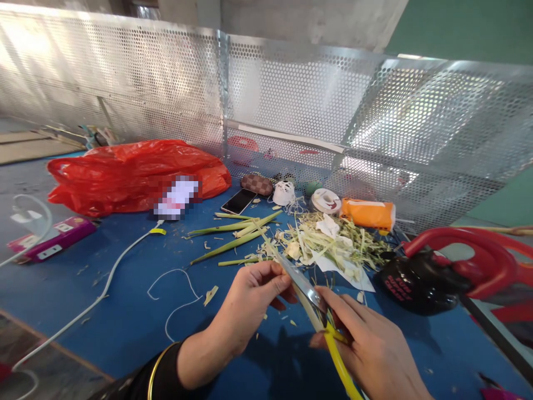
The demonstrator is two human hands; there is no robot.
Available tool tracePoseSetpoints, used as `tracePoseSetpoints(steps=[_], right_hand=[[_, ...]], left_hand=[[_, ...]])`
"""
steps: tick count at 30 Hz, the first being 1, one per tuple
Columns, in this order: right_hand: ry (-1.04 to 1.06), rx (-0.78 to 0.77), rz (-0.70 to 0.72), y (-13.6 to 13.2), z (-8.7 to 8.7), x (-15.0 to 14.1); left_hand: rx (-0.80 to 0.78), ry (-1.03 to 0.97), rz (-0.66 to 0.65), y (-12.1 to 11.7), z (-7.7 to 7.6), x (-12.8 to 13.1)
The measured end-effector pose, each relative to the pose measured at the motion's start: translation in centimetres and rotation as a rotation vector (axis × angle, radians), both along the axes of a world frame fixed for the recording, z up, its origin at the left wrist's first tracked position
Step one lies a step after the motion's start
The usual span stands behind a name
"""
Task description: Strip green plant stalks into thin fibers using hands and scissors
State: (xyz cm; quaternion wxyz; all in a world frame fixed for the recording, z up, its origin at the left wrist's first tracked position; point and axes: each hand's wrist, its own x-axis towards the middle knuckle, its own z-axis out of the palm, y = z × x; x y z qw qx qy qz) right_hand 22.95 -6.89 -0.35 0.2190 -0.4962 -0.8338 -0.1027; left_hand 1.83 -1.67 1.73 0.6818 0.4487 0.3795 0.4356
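Note:
My right hand (370,339) is wrapped around a pair of scissors (307,289), whose metal blades point up and to the left. Their yellow handle hangs down below my fingers. With thumb and fingers pinched, my left hand (250,300) grips a long pale green leaf strip (308,312) that runs alongside the blades toward my right hand. Whether the blades bite into the strip I cannot tell. Just beyond my hands, several green leaf pieces (233,247) lie on the blue table (137,300), beside a heap of shredded leaf scraps (362,244) with white paper.
A red plastic bag (125,172), a phone (177,197) on a white cable (112,278) and a purple power strip (58,236) are at left. Behind lie another phone (239,201), a tape roll (326,201) and an orange pack (368,214). A black-and-red container (420,283) stands right.

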Motion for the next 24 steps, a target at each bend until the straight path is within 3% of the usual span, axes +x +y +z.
tracePoseSetpoints(steps=[9,13,16,19,22,24], right_hand=[[0.048,-0.041,0.000,0.1,-0.6,0.2],[0.144,-0.026,-0.173,0.3,-0.1,0.9],[0.175,-0.014,-0.361,0.6,1.1,2.8],[0.075,-0.075,-0.416,0.3,1.8,5.8],[0.026,-0.126,-0.563,-1.4,0.8,8.9],[0.067,-0.216,-0.565,-3.2,-1.0,10.6]], left_hand=[[-0.034,0.001,-0.003,0.2,0.2,0.1],[-0.071,-0.029,0.036,0.2,0.6,-0.2],[-0.100,-0.044,0.053,0.3,0.8,-0.4],[-0.099,-0.050,0.070,0.5,0.7,-0.5],[-0.098,-0.056,0.091,0.6,0.7,-0.6],[-0.091,-0.054,0.095,0.6,0.7,-0.6]])
